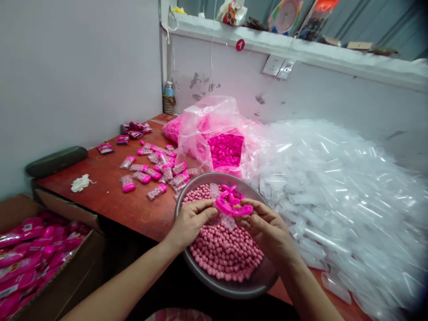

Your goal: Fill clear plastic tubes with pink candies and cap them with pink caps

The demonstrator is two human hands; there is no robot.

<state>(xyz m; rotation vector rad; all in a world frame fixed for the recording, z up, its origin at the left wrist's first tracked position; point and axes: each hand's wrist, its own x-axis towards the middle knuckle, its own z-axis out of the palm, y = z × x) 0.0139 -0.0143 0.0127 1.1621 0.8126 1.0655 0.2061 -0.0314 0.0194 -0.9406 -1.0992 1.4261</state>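
Over a grey bowl (pixel 230 292) of round pink balls (pixel 230 256), my two hands are close together. My left hand (pixel 190 221) pinches a bright pink plastic cap (pixel 223 206) by its left side. My right hand (pixel 265 224) has its fingers closed around a second pink cap (pixel 244 210), which touches or overlaps the first. A clear plastic piece (pixel 227 221) shows just below the caps; I cannot tell which hand holds it. More pink caps (pixel 232 191) and a small clear container (pixel 214 191) lie on the balls behind my fingers.
A plastic bag of pink caps (pixel 225 150) stands behind the bowl. Clear empty containers (pixel 334 200) pile up at right. Filled, capped containers (pixel 160 167) lie on the red table (pixel 110 194). A cardboard box (pixel 72 263) of pink packets is at lower left.
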